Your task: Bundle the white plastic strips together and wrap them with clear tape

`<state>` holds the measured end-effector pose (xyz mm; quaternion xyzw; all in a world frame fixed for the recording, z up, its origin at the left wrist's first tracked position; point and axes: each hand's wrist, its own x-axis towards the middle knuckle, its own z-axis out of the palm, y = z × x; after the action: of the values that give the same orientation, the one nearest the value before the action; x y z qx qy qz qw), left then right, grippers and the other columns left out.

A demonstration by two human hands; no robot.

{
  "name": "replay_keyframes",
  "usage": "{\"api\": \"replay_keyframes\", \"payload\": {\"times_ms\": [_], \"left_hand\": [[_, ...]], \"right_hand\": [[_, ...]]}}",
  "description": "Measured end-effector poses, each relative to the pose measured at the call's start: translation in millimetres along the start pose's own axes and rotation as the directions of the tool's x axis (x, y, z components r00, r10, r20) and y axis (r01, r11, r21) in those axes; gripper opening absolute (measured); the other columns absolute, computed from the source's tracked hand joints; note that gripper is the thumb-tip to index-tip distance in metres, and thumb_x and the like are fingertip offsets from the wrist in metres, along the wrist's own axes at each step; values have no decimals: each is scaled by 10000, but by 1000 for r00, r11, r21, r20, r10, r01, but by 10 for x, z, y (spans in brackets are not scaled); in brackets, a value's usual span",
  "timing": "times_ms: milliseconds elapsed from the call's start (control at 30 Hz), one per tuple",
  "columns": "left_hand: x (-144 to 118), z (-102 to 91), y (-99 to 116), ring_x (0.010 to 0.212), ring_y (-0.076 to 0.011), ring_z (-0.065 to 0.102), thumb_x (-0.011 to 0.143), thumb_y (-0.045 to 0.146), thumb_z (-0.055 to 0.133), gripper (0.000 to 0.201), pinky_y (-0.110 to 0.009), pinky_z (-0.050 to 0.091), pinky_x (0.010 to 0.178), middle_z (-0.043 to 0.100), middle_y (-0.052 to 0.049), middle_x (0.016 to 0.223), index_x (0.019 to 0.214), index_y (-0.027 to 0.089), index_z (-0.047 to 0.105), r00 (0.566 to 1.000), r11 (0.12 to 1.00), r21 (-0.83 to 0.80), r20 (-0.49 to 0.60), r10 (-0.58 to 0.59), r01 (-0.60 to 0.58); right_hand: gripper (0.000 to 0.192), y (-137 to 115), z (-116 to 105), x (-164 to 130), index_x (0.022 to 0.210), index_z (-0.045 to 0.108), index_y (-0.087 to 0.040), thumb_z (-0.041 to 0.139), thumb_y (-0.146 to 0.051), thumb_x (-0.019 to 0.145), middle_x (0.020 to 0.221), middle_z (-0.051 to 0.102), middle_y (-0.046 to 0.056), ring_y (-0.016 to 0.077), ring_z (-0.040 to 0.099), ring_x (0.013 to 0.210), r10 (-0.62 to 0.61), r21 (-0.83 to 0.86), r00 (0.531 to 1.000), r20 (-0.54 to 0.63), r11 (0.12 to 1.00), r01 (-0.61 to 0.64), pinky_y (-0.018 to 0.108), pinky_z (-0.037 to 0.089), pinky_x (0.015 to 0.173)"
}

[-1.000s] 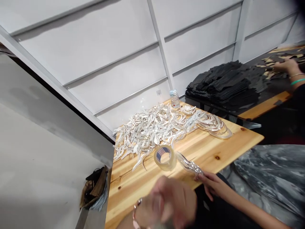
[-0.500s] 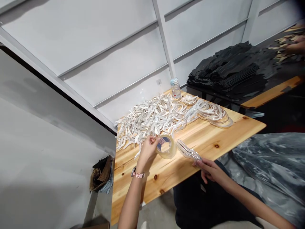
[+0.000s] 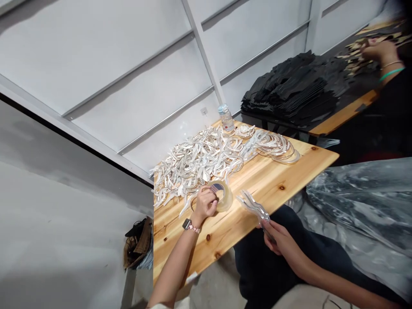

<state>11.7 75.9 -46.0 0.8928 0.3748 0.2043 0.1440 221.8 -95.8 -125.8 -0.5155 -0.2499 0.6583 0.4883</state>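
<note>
My left hand (image 3: pixel 206 203), wearing a watch and a pink bracelet, is closed at the left side of a roll of clear tape (image 3: pixel 228 198) standing over the wooden table. Its curled fingers cover part of the roll. My right hand (image 3: pixel 276 237) grips the lower end of a small bundle of shiny silvery strips (image 3: pixel 255 207) at the near table edge. The strips' free ends fan slightly and point towards the tape, apart from it. Behind my left hand lies a large tangled pile of whitish strips (image 3: pixel 199 159).
Looped strips (image 3: pixel 280 148) and a clear bottle (image 3: pixel 226 118) stand towards the back of the table (image 3: pixel 257 184). To the right, a dark table holds stacked black sheets (image 3: pixel 289 90); a co-worker's hand (image 3: pixel 383 51) is there. Plastic sheeting (image 3: pixel 363 206) lies at right.
My left hand has turned and its fingers have curled further in at the tape roll. My right hand has tilted the strips, whose tips have spread. The view has shifted right.
</note>
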Motion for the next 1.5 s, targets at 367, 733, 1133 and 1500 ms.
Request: {"api": "replay_keyframes", "payload": {"times_ms": [367,733,1133,1500], "left_hand": [[583,-13,1340,517,-167,520,949,547,277,556,-292,312,523,576,-39,565,679,188,605,958,943,277,168,-234,182],[1293,108,1064,566,-162,571,874,600,389,532,-277,421,560,631,-51,633,721,155,636,803,934,86,487,-344,348],[766,462,1602,605,-257,623,909,446,377,473,-355,394,577,647,-131,629,738,135,690,892,878,419,452,22,-234],[1487,-156,1143,694,-247,645,858,485,480,419,-326,422,623,695,-118,750,768,133,689,836,924,382,510,-201,-11]], "right_hand": [[615,174,20,39,882,577,-152,418,-744,822,410,423,-62,108,366,386,-124,-122,992,-14,985,122,254,248,438],[604,150,-28,-2,864,536,-179,473,-773,775,502,301,-89,77,252,416,-99,-26,995,3,995,99,228,174,395],[554,162,-21,28,767,510,-188,489,-741,794,537,324,-68,96,303,470,-151,-41,989,12,988,151,253,231,460],[620,43,-249,60,868,514,-188,500,-793,735,488,255,-108,70,186,411,-39,-79,997,66,996,44,227,102,402]]}}
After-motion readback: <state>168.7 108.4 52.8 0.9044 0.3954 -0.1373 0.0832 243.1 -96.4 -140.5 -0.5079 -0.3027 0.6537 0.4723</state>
